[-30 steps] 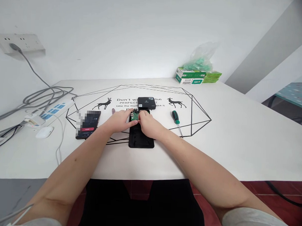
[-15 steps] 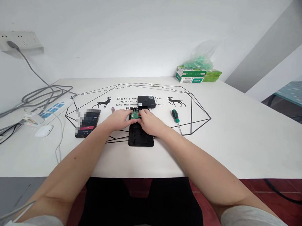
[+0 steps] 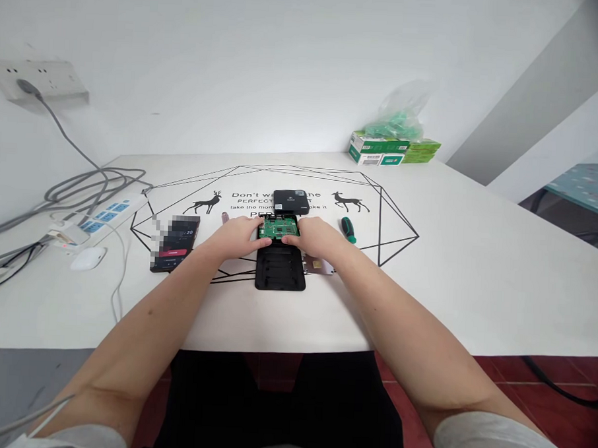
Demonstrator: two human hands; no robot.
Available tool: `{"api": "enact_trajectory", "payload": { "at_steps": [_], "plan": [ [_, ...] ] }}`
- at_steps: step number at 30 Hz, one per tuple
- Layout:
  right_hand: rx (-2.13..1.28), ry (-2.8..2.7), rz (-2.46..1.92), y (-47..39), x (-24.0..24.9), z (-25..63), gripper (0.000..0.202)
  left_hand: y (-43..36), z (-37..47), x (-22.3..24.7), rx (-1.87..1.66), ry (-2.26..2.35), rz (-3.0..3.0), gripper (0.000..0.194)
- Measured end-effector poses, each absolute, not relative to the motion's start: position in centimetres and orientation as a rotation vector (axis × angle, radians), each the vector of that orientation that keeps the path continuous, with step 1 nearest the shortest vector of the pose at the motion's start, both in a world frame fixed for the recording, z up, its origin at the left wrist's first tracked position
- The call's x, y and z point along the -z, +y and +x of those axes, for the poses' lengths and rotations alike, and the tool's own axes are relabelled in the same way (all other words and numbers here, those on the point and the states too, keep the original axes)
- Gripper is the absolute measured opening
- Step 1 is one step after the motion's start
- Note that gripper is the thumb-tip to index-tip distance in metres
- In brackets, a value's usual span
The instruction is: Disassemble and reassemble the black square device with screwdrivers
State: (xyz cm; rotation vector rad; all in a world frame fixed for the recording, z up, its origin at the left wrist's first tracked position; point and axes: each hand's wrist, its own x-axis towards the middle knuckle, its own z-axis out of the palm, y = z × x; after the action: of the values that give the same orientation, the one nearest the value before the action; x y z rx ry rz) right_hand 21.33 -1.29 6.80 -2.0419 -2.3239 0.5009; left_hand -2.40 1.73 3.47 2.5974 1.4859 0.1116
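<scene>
A green circuit board (image 3: 279,228) sits in a black plastic housing at the middle of the table. My left hand (image 3: 236,238) grips its left side, thumb along the near edge and fingers at the far left corner. On the right side my right hand (image 3: 315,238) is closed the same way, its thumb at the near right corner; the other fingertips are partly hidden. Directly in front lies a black ribbed cover (image 3: 280,269). A thin metal plate (image 3: 320,264) rests under my right wrist, partly covered.
Behind the board lies a flat black box (image 3: 291,201). A green-and-black screwdriver (image 3: 347,229) is to the right, its shaft hidden by my arm. At left are a phone (image 3: 179,242), a white earbud case (image 3: 88,259) and a power strip (image 3: 111,216) with cables. Boxes (image 3: 379,148) stand at back right.
My right hand has shifted right, from over the board to its right edge, uncovering more of the board. The metal plate now shows beside the cover, and my forearm hides the screwdriver's shaft.
</scene>
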Motion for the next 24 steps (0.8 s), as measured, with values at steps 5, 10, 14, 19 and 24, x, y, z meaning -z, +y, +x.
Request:
{"api": "enact_trajectory", "payload": {
  "at_steps": [5, 10, 14, 19, 24],
  "plan": [
    [-0.464, -2.308, -2.07, -1.36, -7.06, 21.11, 0.043, 1.59, -2.35, -3.58, -0.106, 1.482, 2.597, 0.068],
    [-0.455, -2.298, -2.07, -1.19, -6.72, 21.13, 0.046, 1.53, -2.36, -3.58, -0.108, 1.479, 2.606, 0.063],
    [-0.451, -2.308, -2.059, -1.14, -6.55, 21.12, 0.047, 1.35, -2.26, -3.81, -0.104, 1.48, 2.603, 0.061],
    [-0.395, -2.354, -2.055, -1.19, -6.54, 20.92, 0.047, 1.11, -2.06, -4.09, -0.12, 1.483, 2.583, 0.059],
    [-0.348, -2.383, -2.063, -1.39, -6.72, 20.78, 0.046, 1.15, -1.98, -4.01, -0.121, 1.475, 2.579, 0.061]
  ]
}}
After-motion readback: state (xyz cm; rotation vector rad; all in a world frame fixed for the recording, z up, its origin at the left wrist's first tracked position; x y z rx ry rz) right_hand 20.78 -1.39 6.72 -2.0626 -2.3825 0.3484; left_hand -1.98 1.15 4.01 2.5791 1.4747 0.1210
